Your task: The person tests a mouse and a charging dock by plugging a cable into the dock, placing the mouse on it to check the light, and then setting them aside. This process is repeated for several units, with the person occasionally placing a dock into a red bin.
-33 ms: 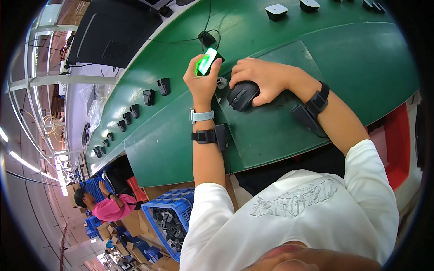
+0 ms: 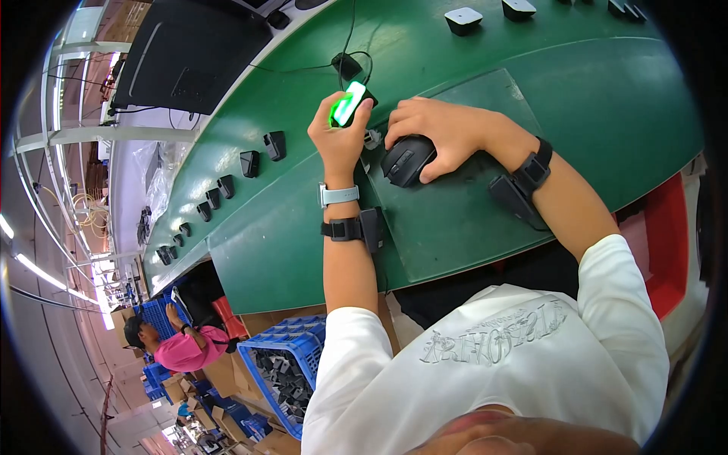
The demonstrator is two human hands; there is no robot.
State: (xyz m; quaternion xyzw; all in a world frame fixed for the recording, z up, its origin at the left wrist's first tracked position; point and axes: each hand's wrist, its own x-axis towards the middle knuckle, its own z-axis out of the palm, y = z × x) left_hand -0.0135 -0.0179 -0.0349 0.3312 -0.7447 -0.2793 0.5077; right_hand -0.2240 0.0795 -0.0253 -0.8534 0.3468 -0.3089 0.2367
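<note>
My left hand [image 2: 339, 140] grips a small black device [image 2: 349, 105] with a white face that glows bright green; thumb and fingers hold its sides. Just beyond it, a black block with a cable [image 2: 347, 67] sits on the green table. My right hand [image 2: 453, 135] rests curved over a black computer mouse [image 2: 402, 164], palm down, on a clear sheet [image 2: 455, 235] lying on the tabletop. Between the two hands is a small metallic piece [image 2: 372, 139], partly covered. Both my forearms wear black straps with modules, and a pale watch is on the left wrist.
Several black devices [image 2: 249, 163] stand in a line along the table's left side. More, with white tops [image 2: 463, 20], are at the far right. A black monitor [image 2: 189, 61] stands far left. Below are a blue crate [image 2: 318, 350] of dark parts, a red bin [image 2: 671, 243], and a person in pink [image 2: 189, 350].
</note>
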